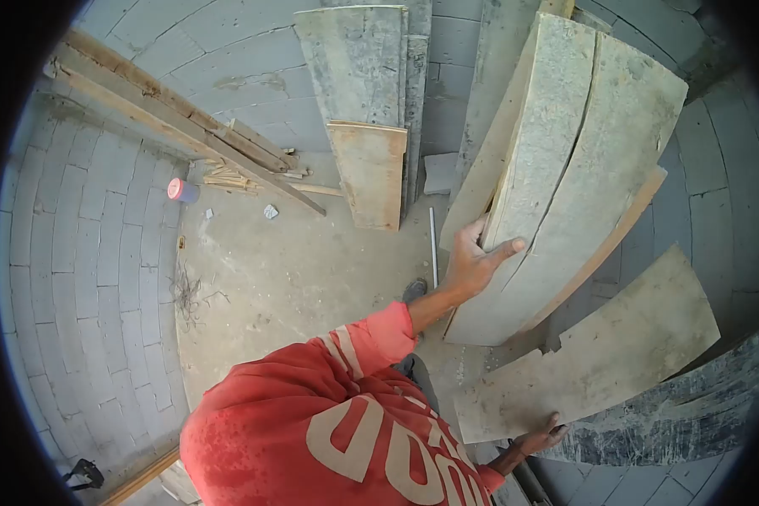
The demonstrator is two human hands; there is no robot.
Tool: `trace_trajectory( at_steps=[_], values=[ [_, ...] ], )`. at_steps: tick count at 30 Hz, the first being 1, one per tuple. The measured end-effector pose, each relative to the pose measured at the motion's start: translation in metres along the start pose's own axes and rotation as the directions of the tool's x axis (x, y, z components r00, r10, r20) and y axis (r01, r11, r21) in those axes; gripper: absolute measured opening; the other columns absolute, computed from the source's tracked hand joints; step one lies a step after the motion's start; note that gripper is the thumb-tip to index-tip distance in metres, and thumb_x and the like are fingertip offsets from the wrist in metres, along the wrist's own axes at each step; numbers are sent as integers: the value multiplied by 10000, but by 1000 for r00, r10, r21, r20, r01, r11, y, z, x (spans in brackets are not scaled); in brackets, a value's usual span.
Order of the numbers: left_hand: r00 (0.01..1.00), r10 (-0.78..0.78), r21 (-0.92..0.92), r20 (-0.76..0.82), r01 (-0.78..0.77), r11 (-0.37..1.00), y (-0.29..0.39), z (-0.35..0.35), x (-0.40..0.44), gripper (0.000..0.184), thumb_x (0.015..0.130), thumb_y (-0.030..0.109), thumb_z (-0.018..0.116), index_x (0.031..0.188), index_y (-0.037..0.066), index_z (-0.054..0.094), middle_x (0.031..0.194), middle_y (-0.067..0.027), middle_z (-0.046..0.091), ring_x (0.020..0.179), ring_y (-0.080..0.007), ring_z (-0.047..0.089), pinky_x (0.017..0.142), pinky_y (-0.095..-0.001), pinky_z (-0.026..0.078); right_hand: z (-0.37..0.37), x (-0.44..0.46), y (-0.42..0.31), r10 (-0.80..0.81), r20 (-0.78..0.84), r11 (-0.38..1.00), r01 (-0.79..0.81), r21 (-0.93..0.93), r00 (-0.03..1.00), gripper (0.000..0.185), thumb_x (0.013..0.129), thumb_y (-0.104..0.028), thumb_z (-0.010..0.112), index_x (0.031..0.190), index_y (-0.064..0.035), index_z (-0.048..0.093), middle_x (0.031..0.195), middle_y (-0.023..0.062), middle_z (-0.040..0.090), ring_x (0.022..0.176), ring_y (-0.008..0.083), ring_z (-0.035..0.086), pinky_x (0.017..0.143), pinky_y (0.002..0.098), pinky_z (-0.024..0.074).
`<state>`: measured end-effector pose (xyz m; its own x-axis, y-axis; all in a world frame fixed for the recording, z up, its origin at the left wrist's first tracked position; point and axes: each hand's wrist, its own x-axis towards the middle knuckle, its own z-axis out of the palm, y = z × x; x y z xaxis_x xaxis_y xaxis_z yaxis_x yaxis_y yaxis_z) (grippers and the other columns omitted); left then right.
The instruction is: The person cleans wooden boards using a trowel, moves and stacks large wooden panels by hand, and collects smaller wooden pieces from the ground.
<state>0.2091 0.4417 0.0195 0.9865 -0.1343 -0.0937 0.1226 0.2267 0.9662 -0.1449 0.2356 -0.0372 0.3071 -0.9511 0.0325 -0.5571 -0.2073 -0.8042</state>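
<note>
My left hand (481,261) grips the left edge of a tall, grey, cement-stained board (557,143), its thumb on the front face. A long dark crack or gap runs down that face, and more boards stand behind it. At the lower right, my right hand (541,438) is at the lower edge of a thin notched board (607,337), with its fingers bent against the edge and partly hidden. That board lies tilted over a dark, scraped panel (666,422).
Several boards (354,67) lean on the block wall, a shorter brown one (368,177) in front. Long timbers (194,126) slant at the upper left near a pink-lidded container (181,191). Tangled wire (190,291) and a white rod (433,244) lie on the floor.
</note>
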Motion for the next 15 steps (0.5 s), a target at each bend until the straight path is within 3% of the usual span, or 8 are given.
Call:
trace_trajectory(
  at_steps=[2,4,6,8,10,15],
  values=[
    [997,81,-77,2,-81,994,9,-6,-8,547,787,377,787,1061,-74,643,935,-111,691,848,-134,619,775,-302,499,-8,8,-18,45,6,992,-46,121,999,526,958,-317,556,1305,68,461,1228,189,517,1079,273,522,948,390,416],
    [995,100,-77,-5,-100,992,21,-21,-17,552,783,382,788,1066,-69,644,947,-108,691,860,-136,618,783,-306,499,-8,6,-45,-26,97,866,-26,499,995,581,948,-287,582,1368,66,390,1257,174,509,1124,266,497,1001,390,377],
    [992,125,-85,6,-124,989,29,-37,-25,557,780,388,790,1072,-64,645,959,-106,690,872,-139,617,791,-310,499,8,7,-61,-162,118,803,61,593,980,610,940,-261,605,1391,61,350,1280,165,501,1151,256,475,1018,388,353],
    [986,144,-180,86,-127,976,38,-55,-28,574,773,405,792,1083,-55,646,986,-107,687,905,-138,608,813,-312,491,32,11,-51,-286,199,777,106,621,937,571,935,-255,615,1356,60,392,1283,160,502,1161,236,467,997,376,364],
    [977,182,-189,110,-159,969,50,-69,-34,580,772,414,791,1083,-54,646,993,-106,686,919,-137,602,828,-312,484,66,-7,-88,-404,205,763,205,614,891,529,931,-258,623,1316,50,432,1269,140,506,1149,216,466,981,353,361],
    [968,177,-179,176,-146,973,51,-143,2,613,775,425,786,1123,-55,630,1053,-108,674,972,-143,583,880,-317,460,150,-30,-125,-405,370,814,145,562,836,517,925,-272,636,1286,47,448,1278,125,492,1148,203,458,973,335,356]
  ],
)
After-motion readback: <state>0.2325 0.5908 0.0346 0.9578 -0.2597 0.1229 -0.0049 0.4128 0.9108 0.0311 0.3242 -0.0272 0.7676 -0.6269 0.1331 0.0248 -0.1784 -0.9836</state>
